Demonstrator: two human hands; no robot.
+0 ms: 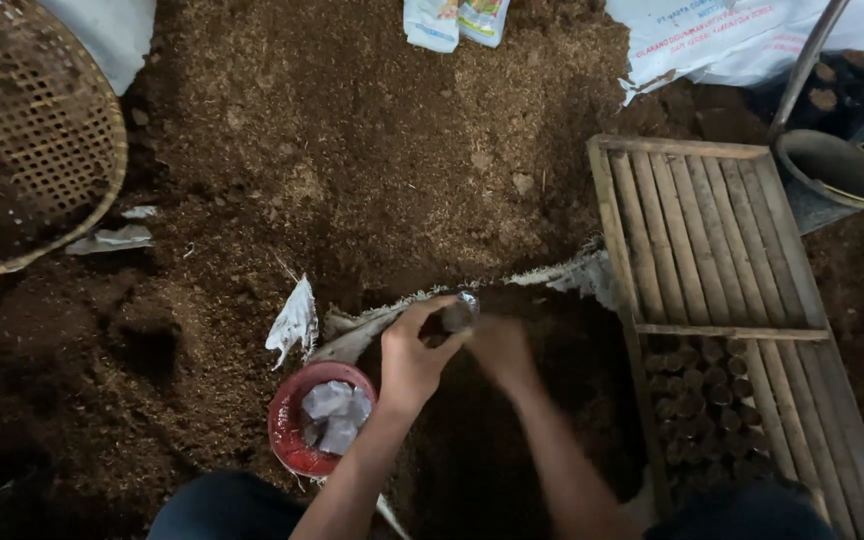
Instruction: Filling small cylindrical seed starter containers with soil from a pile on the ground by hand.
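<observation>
Soil-filled small pots [697,400] occupy part of the wooden tray [712,250]; another pot [455,316] is gripped by the left hand [410,360], while the blurred right hand's [500,350] grasp cannot be told.

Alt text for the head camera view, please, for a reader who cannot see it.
Seen from above, a person's left hand holds a small soil-filled plastic pot over dark soil while the blurred right hand reaches to it. A red bowl of clear bags sits at left; a wooden slatted tray, partly filled with pots, lies at right.
</observation>
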